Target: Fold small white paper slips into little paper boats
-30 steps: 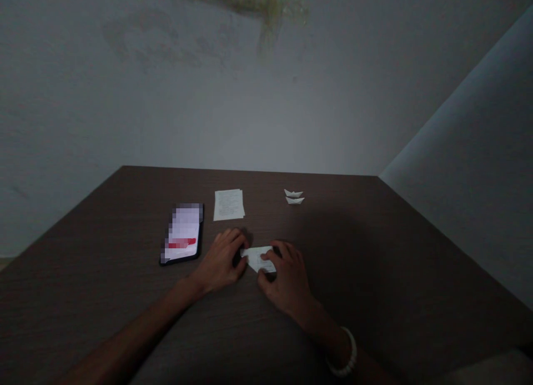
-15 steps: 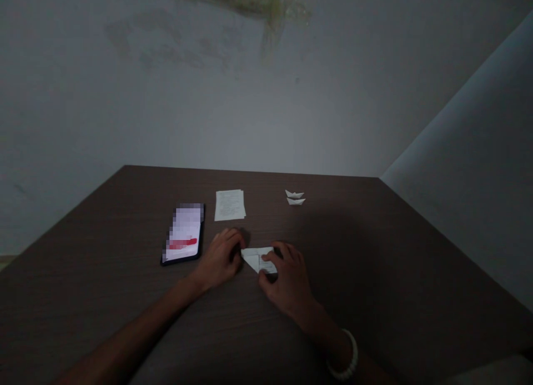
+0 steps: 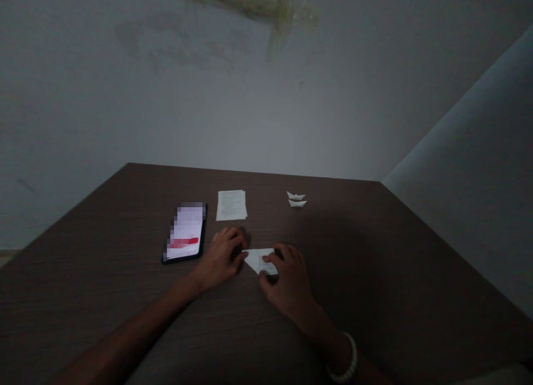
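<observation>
A small white sheet of folded paper [image 3: 252, 258] lies on the table between my hands, with a slanted fold on its left part and faint print on its right part. At its left corner, my left hand [image 3: 225, 258] has curled fingers, with thumb and forefinger closed on the tip. My right hand [image 3: 291, 279] grips the right side, its thumb at the lower edge and its fingers over the top; they hide the paper's right end.
On the brown table [image 3: 175, 329], a phone [image 3: 185, 232] with a lit screen lies left of my hands. Behind them is a stack of printed paper sheets [image 3: 231, 205]. Two small paper boats [image 3: 297, 200] stand farther right. A wall [image 3: 258, 113] rises behind the table.
My left thumb has shifted slightly and shows more at the paper's left corner. The right hand keeps its hold. The whole view has shifted a little.
</observation>
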Demonstrator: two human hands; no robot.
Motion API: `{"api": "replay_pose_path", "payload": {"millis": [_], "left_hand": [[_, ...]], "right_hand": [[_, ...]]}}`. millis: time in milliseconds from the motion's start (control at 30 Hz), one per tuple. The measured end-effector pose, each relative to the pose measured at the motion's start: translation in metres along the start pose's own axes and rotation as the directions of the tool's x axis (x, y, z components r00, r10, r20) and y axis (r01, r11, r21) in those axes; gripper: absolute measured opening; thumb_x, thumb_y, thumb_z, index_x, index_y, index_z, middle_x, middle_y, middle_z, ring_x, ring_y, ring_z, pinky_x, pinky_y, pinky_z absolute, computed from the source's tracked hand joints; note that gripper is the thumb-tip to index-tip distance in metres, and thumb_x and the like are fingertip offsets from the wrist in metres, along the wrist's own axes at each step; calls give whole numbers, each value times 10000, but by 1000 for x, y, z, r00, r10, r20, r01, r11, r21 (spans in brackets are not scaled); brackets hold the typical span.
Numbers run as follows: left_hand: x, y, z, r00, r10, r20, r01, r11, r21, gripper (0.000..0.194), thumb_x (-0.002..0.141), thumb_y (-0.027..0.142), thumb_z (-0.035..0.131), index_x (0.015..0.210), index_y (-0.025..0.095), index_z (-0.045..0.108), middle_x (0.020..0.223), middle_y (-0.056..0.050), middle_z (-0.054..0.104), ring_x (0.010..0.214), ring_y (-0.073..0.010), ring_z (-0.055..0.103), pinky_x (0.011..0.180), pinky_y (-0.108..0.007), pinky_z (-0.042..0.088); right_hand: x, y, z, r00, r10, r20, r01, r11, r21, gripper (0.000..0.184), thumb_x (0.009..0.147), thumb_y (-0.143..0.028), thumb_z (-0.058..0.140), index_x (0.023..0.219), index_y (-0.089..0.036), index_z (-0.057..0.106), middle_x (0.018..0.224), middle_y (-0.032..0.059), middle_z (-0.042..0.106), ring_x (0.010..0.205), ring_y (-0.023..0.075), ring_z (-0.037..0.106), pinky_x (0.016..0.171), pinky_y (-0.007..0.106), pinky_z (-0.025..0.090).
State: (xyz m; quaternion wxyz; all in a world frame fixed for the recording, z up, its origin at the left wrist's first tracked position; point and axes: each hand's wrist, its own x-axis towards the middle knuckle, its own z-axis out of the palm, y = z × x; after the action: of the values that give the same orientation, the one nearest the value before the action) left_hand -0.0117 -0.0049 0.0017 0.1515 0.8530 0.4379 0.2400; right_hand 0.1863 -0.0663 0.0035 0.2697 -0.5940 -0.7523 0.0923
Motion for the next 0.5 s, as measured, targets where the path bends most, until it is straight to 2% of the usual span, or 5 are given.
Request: {"api": "replay_pose_path", "payload": {"millis": [133, 233, 400, 500], "left_hand": [[1, -1, -2, 1000, 7, 1, -7, 999, -35, 46, 821, 188, 581, 866, 192, 588, 1021, -62, 543, 990, -253, 486, 857, -412, 409], [1, -3, -1, 1000, 14, 1, -14, 999, -37, 49, 823, 183, 584, 870, 196, 589, 1017, -54, 541, 983, -248, 488, 858, -413, 410], [1, -4, 2, 1000, 9, -13, -10, 999, -36, 62, 815, 180, 586, 874, 199, 596, 1023, -54, 543, 980, -249, 490, 865, -418, 414], [2, -3, 2, 1000, 2, -16, -2, 999, -45, 80, 800, 164, 584, 868, 200, 606, 1021, -57, 545, 982, -252, 493, 865, -422, 423]], "right_hand": [[1, 1, 0, 999, -32, -3, 32, 999, 14, 225, 730, -221, 642, 954, -218, 656, 1142, 82, 565, 1098, 265, 476, 973, 427, 360], [4, 1, -3, 994, -111, 21, 110, 993, 38, 261, 739, -196, 628, 998, -217, 649, 1160, 81, 555, 1115, 249, 467, 986, 410, 356], [11, 1, -9, 932, -336, 133, 332, 942, 52, 280, 761, -129, 588, 1011, -236, 655, 1155, 58, 570, 1099, 227, 464, 980, 402, 340], [15, 1, -10, 908, -376, 185, 374, 926, 49, 304, 759, -117, 575, 1032, -228, 651, 1121, 53, 576, 1069, 219, 466, 956, 387, 339]]}}
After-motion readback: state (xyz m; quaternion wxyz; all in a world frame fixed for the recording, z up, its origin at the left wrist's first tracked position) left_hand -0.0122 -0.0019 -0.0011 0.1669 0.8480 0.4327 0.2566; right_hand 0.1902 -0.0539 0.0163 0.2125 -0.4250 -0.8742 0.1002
